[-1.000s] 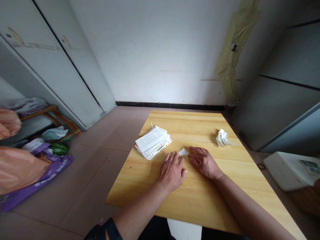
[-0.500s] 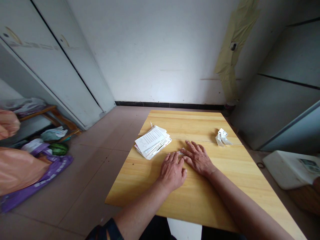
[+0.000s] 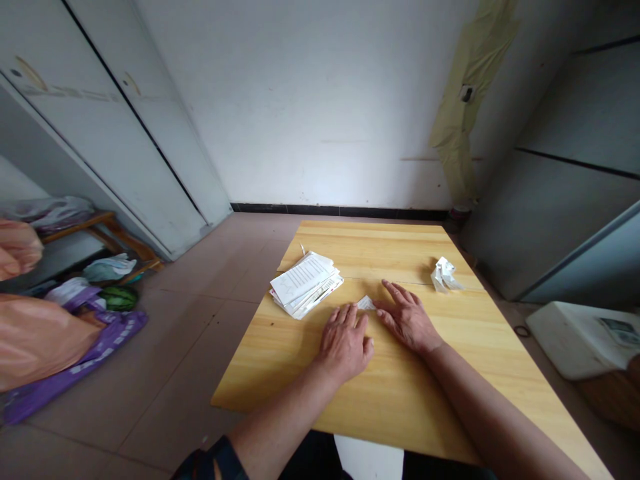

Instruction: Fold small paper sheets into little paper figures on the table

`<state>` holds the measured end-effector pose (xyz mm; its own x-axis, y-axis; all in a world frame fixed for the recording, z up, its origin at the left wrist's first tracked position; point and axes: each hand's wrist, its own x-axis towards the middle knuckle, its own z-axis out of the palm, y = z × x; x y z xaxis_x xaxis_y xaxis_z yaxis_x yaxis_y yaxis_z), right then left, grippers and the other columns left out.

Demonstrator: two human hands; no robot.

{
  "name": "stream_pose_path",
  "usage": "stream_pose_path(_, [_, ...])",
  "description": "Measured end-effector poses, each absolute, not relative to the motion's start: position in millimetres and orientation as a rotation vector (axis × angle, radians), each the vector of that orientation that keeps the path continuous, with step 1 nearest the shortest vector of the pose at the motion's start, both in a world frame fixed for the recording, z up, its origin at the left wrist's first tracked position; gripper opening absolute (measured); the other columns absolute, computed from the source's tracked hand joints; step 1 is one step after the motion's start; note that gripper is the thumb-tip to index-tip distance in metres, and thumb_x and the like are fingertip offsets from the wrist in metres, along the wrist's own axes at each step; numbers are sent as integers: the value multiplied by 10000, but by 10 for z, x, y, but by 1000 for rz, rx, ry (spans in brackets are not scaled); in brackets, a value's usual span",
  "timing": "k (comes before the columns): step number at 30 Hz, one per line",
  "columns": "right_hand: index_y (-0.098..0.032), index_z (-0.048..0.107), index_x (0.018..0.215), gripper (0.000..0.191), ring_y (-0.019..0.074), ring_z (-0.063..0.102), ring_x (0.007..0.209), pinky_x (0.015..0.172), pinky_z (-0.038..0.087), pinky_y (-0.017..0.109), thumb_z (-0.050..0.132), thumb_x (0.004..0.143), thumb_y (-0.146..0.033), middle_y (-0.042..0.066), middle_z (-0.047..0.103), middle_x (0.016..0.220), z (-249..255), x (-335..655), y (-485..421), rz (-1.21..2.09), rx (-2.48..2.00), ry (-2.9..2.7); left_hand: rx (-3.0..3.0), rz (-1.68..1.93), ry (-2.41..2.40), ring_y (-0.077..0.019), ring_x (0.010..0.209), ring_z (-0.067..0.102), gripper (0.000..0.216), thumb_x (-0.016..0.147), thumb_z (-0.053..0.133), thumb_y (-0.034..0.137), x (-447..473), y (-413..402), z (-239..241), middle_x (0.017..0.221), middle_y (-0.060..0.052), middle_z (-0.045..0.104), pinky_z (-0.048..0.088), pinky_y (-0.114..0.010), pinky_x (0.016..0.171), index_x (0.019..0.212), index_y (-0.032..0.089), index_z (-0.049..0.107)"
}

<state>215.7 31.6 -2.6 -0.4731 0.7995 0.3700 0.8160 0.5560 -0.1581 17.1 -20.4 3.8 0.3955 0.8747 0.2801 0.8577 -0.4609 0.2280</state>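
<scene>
Both my hands lie flat on a light wooden table [image 3: 400, 393]. My left hand [image 3: 345, 340] rests palm down with its fingers stretched forward. My right hand [image 3: 407, 317] lies beside it, fingers spread, pressing on a small folded piece of white paper [image 3: 366, 303]. Only a corner of that paper shows between the two hands. A stack of printed paper sheets [image 3: 305, 283] sits just left of and beyond my left hand.
A small pile of folded white paper pieces [image 3: 445, 275] lies near the table's right edge. Orange and purple plastic bags [image 3: 55, 340] and a watermelon [image 3: 117, 298] sit on the floor at the left. A white box [image 3: 575, 340] stands at the right.
My right hand slid left over the folded paper and then back to the right, so the paper's corner shows again. My left hand has stayed in place.
</scene>
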Motion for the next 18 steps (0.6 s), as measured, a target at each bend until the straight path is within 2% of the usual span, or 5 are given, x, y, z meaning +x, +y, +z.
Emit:
stream_pose_path(4, [-211,667,1130,351,305,437,1232,951,409,474,439,927,-384,139,492,1363,-16,2161,333,-42,-1304,-2336,2578,576,1613,-292,1272,409,458,806,565,315,168,-210,52,1362,-134,478,323,-477,1074,1242,188,504])
stream_pose_path(7, [-203,680,1066,286,292,466,1192,948,408,469,493,904,-346,129,570,1273,-2,2074,343,-42,-1317,-2320,2576,575,1632,-300,1263,411,429,802,571,315,169,-216,68,1380,-126,457,331,-494,1060,1211,197,523])
stream_pose_path(18, [-205,662,1064,245,281,504,1136,912,425,457,498,897,-276,124,602,1230,-45,1903,361,-66,-1317,-2292,2561,577,1622,-309,1247,426,387,797,580,310,175,-216,88,1389,-127,431,343,-504,1044,1165,202,529])
